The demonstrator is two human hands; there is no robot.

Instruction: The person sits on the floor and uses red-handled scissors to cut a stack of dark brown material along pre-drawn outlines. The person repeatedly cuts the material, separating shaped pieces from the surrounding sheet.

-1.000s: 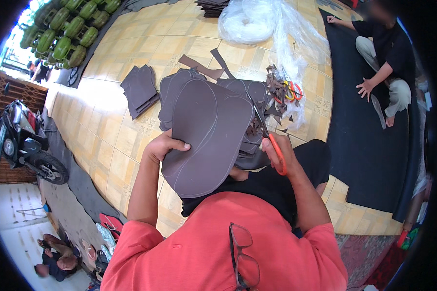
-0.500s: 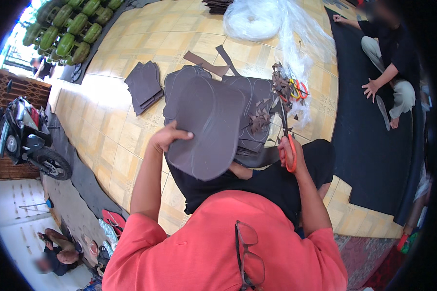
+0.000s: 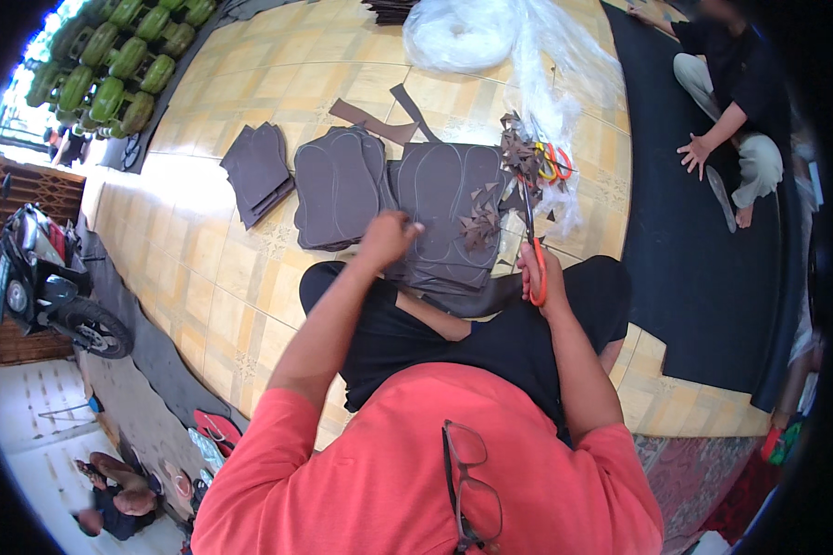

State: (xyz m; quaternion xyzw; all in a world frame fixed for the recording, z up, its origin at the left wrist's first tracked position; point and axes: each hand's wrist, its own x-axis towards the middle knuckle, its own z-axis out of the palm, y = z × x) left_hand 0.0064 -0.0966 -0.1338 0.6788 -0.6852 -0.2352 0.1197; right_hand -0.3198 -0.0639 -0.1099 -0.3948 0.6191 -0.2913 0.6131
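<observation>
Dark brown sheets with pale curved outlines lie in a left stack (image 3: 338, 190) and a right stack (image 3: 440, 190) on the floor before my crossed legs. My left hand (image 3: 391, 242) hovers at the near edge between these stacks, thumb held apart from the partly curled fingers, with nothing visible in it. My right hand (image 3: 539, 274) grips the orange handles of a pair of scissors (image 3: 531, 217), blades pointing away from me. Small brown triangular offcuts (image 3: 479, 220) are scattered on the right stack, beside the blades.
More offcuts (image 3: 520, 153) lie beside yellow- and red-handled scissors (image 3: 551, 165). A smaller stack of brown pieces (image 3: 257, 171) sits to the left. Clear plastic wrap (image 3: 467, 37) spreads at the far side. On the right, another person (image 3: 740, 102) sits on a black sheet (image 3: 680, 259).
The outlined brown sheet my left hand was holding up now lies on the left stack. That hand has let go and moved right. The scissors stay in my right hand.
</observation>
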